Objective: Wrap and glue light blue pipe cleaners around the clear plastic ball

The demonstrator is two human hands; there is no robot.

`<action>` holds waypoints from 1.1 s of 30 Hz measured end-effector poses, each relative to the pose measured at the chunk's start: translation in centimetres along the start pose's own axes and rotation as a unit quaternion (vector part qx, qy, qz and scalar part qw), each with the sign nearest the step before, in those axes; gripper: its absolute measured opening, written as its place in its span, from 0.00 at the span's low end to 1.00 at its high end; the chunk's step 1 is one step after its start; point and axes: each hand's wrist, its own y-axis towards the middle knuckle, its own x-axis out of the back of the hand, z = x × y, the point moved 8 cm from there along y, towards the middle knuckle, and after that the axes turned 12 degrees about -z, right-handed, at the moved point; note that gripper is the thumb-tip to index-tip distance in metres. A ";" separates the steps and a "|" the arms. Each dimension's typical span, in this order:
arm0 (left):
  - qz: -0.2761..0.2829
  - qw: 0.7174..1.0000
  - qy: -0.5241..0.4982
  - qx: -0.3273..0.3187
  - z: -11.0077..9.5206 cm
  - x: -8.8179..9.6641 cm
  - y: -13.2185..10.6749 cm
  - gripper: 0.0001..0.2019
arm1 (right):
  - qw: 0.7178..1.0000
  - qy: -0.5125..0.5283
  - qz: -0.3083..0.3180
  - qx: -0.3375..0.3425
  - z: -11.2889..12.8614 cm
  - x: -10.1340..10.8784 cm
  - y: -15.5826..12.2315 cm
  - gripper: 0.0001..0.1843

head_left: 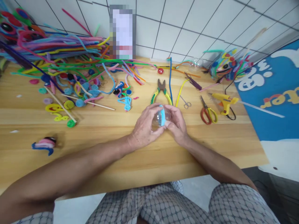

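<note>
clear ball [160, 118] with a light blue band around it, held between both hands above the near middle of the wooden table [158, 165]. the left hand [145, 127] curls round its left side, the right hand [177, 124] cups its right with the thumb near the band; between them they hide much of it. beyond, to the right, lie scissors [205, 112] and a yellow glue gun [224, 102], and at centre, pliers [161, 85], their handle ends behind the hands. at the far right, a blue sheet [253, 112] carries white and orange letters, partly cut off by the frame; i cannot read whole words. farther, a red disc [160, 71] has illegible pale marks, and a screen [122, 34] is pixelated.
</note>
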 end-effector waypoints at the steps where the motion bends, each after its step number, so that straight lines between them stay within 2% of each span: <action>1: 0.005 1.000 0.002 0.000 0.1 -0.1 0.0 0.31 | 1.000 0.003 0.001 0.003 0.0 0.0 0.0 0.34; 5: 0.028 0.999 0.010 -0.015 0.7 -0.3 0.0 0.34 | 1.000 0.006 0.003 0.004 -0.3 -0.1 0.1 0.34; 9: 0.027 0.999 0.000 -0.022 1.0 0.1 0.1 0.32 | 1.000 0.012 0.016 0.004 -0.5 -0.5 0.4 0.35; 17: 0.049 0.998 -0.018 0.039 2.3 0.4 -0.1 0.29 | 0.999 0.025 0.034 0.019 0.4 -0.8 1.0 0.40; 24: 0.049 0.994 -0.050 0.080 3.3 0.6 -0.1 0.30 | 0.990 -0.047 0.045 0.123 1.3 -0.9 1.4 0.40; 33: 0.079 0.975 -0.119 0.170 4.5 0.1 0.2 0.32 | 0.981 -0.087 0.091 0.146 1.8 -0.5 1.9 0.38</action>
